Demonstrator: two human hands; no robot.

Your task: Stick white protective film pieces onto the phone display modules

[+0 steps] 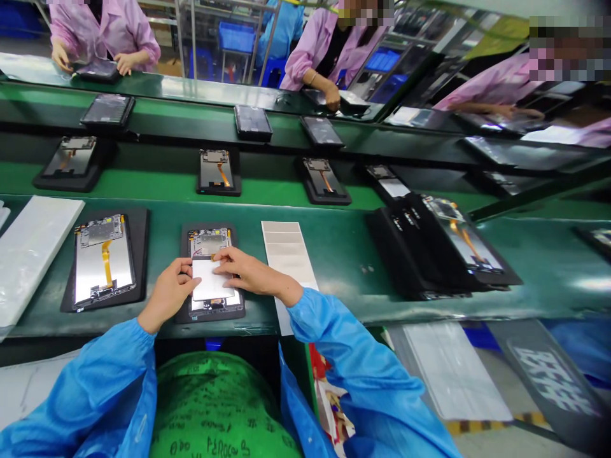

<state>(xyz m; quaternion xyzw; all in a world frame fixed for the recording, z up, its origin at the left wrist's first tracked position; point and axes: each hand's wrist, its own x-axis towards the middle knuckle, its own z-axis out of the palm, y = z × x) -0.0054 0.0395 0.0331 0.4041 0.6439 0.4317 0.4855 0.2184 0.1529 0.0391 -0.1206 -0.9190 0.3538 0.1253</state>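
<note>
A long, dark green workbench point(353, 280) ran across the view, with a bright green conveyor belt point(267, 168) beyond it. At the bench's right stood a leaning stack of black padded trays point(405, 254); at its far left lay a long white plastic-wrapped bundle point(41, 248). A pale, banded rectangular strip point(282, 240) lay just right of the work. Left of the hands, an opened silver-and-black tablet with an orange ribbon point(86, 280) rested on a dark pad. A second opened silver tablet point(205, 243) lay on its own pad before the person. Over its middle sat a flat white rectangular piece point(207, 287). The bare left hand point(168, 289) had its thumb over that piece's left edge; the bare right hand point(248, 270) had bent fingers over its upper right. Whether either hand was clamped on it could not be told.
</note>
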